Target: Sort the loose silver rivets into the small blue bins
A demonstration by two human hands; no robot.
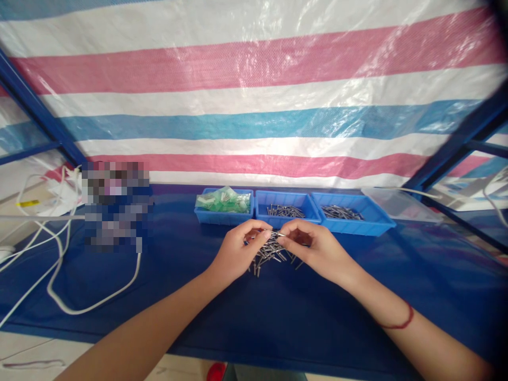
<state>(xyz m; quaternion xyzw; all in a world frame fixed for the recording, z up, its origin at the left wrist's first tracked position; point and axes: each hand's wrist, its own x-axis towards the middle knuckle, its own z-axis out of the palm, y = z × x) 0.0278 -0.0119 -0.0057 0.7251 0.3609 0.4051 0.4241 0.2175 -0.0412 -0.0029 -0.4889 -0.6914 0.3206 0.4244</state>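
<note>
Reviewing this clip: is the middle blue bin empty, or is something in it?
Not empty: thin metal pieces lie across the floor of the middle blue bin, with bare inner wall showing above them.

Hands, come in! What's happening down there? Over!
Left hand, right hand: close together, pinching at metal pins. Loose pile underneath. Blue bins stand beyond, not in the way. Over.
</note>
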